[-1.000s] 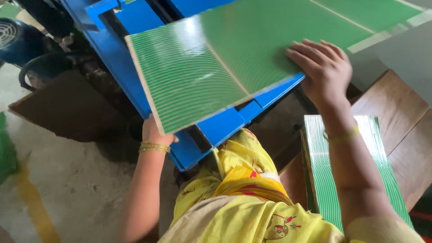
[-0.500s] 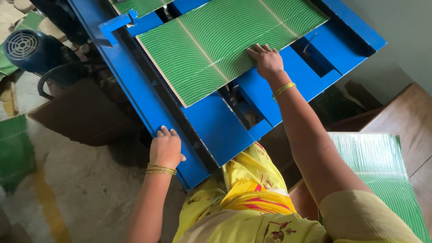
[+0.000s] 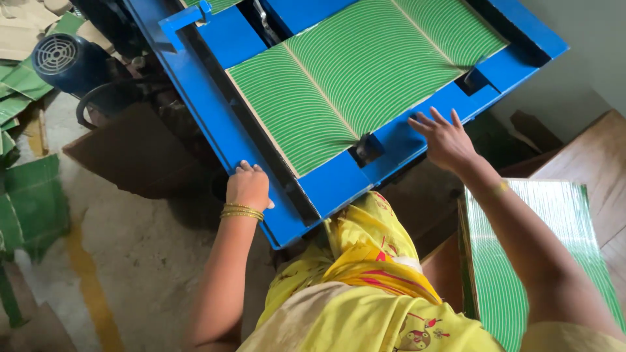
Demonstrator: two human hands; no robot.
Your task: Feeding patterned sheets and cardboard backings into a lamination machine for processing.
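Observation:
A green sheet with thin white curved lines (image 3: pixel 365 85) lies flat on the bed of a blue metal machine (image 3: pixel 215 130). My left hand (image 3: pixel 248 187) grips the machine's near-left edge, fingers curled over the rim; gold bangles sit on that wrist. My right hand (image 3: pixel 445 137) hovers open with fingers spread over the blue frame just below the sheet's near edge, holding nothing. A stack of the same green lined sheets (image 3: pixel 515 274) lies to my right, under my right forearm.
A round motor (image 3: pixel 62 58) stands at the far left beside a dark cable. Green sheet scraps (image 3: pixel 29 195) lie on the concrete floor with a yellow stripe (image 3: pixel 91 287). Wooden boards (image 3: pixel 587 169) sit at right. Yellow clothing fills the lower middle.
The green sheet went from being held above the machine to lying flat on its bed. My right hand let go and drew back toward me. My left hand stayed on the edge.

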